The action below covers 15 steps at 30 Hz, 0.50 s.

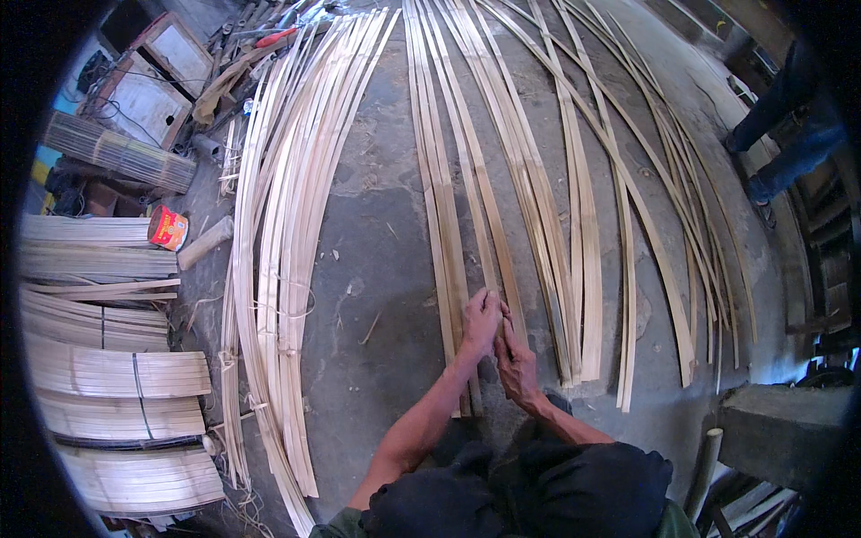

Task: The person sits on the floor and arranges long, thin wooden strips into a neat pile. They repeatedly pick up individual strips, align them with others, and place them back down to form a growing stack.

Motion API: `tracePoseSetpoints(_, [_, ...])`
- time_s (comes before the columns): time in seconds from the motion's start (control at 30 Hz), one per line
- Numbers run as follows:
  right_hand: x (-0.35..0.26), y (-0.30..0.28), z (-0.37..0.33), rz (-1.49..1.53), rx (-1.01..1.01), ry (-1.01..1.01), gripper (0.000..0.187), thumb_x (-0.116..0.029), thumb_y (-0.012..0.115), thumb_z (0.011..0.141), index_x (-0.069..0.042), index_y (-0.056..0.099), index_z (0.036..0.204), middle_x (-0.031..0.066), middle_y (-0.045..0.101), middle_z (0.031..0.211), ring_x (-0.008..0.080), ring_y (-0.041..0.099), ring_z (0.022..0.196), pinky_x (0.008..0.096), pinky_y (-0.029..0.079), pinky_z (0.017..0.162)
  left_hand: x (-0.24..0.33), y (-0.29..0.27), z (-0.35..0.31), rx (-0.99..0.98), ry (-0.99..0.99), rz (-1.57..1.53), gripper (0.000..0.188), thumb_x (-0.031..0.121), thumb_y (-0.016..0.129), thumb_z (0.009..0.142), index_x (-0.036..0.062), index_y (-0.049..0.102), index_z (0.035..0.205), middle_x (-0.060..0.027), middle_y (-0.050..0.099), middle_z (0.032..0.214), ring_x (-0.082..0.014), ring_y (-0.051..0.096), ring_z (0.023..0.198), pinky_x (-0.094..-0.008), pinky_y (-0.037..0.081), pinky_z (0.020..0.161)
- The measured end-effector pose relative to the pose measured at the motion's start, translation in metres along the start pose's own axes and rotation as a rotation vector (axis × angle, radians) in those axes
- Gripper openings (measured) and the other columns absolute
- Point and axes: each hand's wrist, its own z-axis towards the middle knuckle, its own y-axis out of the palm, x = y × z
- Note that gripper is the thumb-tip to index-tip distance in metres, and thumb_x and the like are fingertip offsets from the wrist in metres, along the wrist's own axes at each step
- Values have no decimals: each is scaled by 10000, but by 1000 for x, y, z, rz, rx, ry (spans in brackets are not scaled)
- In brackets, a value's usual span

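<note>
Long pale bamboo strips point(482, 240) run from the far side of the floor to my hands near the bottom middle. My left hand point(482, 321) is closed around the near end of the strips, knuckles up. Right beside it, my right hand point(517, 360) has its fingers pressed together at the same strips, its fingertips close to the left hand. Exactly how many strips each hand grips is hidden by the fingers. Just left of my hands, more strips point(444, 233) lie flat on the grey floor point(359, 242).
A thick bundle of strips point(296, 206) lies to the left, with looser strips point(646, 197) spread on the right. Tied stacks of slats point(126, 372) and a red-and-yellow tin point(168, 228) line the left edge. Another person's legs point(789, 125) stand far right, above a concrete block point(789, 417).
</note>
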Motion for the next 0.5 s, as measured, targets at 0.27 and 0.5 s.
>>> tracePoseSetpoints(0.27, [40,-25,4,-333,177,-320,432,-114,589,913,-77,525,1339,145,589,996,305,598,883,404,494,761,-25,-7,0,0,-69,243,226,193,499,993,-20,496,1067,-108,623,797,-194,628,694,-339,530,671])
tracePoseSetpoints(0.5, [49,-27,6,-656,145,-308,492,-121,630,879,-19,494,1340,189,530,1093,374,514,1026,437,444,887,-45,-10,1,67,328,946,742,157,567,919,-68,137,1480,-322,506,1204,-440,569,1036,-477,488,859])
